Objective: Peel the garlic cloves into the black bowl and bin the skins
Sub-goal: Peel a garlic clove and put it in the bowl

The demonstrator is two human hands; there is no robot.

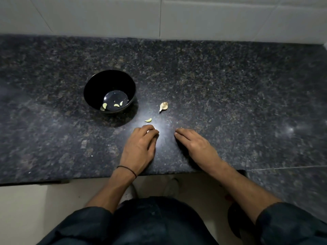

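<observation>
Unpeeled garlic clove (163,106) lies near-to-far, thin tip toward the person.

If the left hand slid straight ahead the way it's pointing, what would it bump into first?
Most likely the peeled garlic clove lying on the counter just ahead of the left hand; the unpeeled clove lies farther right.

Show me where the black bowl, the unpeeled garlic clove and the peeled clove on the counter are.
black bowl (93,89): head view, on its inner left wall.
unpeeled garlic clove (163,106): head view, on its papery body.
peeled clove (148,120): head view, on its middle.
</observation>
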